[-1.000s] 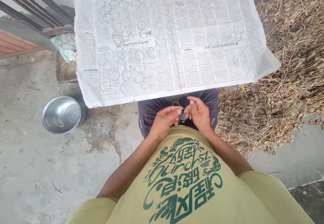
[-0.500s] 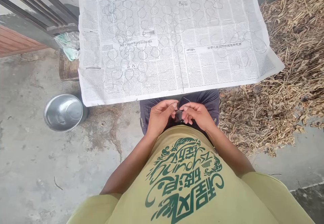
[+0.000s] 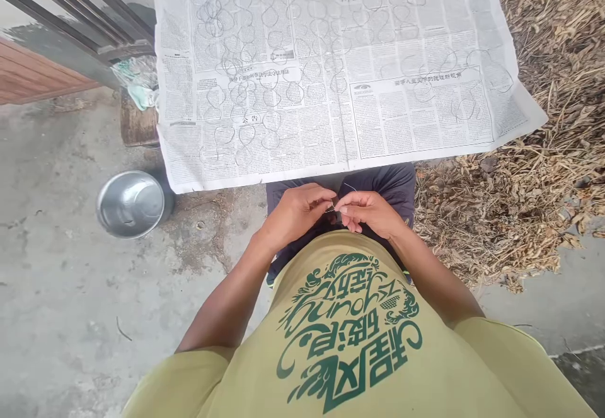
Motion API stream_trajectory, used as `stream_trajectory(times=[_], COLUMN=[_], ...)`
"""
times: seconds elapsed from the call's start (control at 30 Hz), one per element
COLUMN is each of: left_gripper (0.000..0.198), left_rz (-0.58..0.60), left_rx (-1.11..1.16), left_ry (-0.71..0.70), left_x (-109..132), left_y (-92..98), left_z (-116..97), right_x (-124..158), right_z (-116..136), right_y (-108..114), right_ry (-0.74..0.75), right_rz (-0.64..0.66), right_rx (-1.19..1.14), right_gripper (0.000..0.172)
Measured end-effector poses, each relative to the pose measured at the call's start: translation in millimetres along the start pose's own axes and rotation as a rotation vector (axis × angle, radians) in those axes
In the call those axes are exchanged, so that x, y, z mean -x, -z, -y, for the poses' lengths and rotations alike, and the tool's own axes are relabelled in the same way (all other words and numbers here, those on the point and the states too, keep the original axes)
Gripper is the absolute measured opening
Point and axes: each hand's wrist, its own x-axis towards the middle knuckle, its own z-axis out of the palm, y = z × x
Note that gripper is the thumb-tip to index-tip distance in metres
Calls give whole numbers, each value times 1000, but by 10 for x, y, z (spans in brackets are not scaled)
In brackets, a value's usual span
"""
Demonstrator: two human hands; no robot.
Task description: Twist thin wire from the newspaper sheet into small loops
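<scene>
My left hand (image 3: 295,213) and my right hand (image 3: 371,211) meet fingertip to fingertip above my lap, just below the near edge of a spread newspaper (image 3: 416,109). Both pinch a thin thread or wire (image 3: 336,204) between thumb and forefinger; a short strand curls up from the right fingers. Many thin looped strands (image 3: 255,84) lie in rows across the newspaper. What hangs below the pinch is hidden by my fingers.
A metal bowl (image 3: 132,203) sits on the concrete floor at the left. A heap of dry straw and husks (image 3: 534,178) fills the right side. A wooden block (image 3: 137,125) with a crumpled bag (image 3: 135,81) stands by the newspaper's left edge, near a metal door frame (image 3: 70,14).
My hands have closed together, the small loop seen above the left fingers a second ago is gone, and the view has shifted slightly left.
</scene>
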Motion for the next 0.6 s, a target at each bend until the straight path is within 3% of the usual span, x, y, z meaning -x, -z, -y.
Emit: stream_trajectory(times=[0.13,0.27,0.6], left_gripper=[21,22,16], left_rz=[2,19,-196], left_rx=[-253,-360,-278], left_ry=[-115,-122,35], left_x=[-17,15,37], left_y=[-1,-10,-189], left_z=[-13,-4,-39], right_x=[-27,-35,-39], right_z=[-24,-30,11], right_y=[-7,-9,-76], right_ry=[-15,-33,-15], right_rz=[-8,-9,-67], right_rx=[10,18,21], right_gripper=[31,35,41])
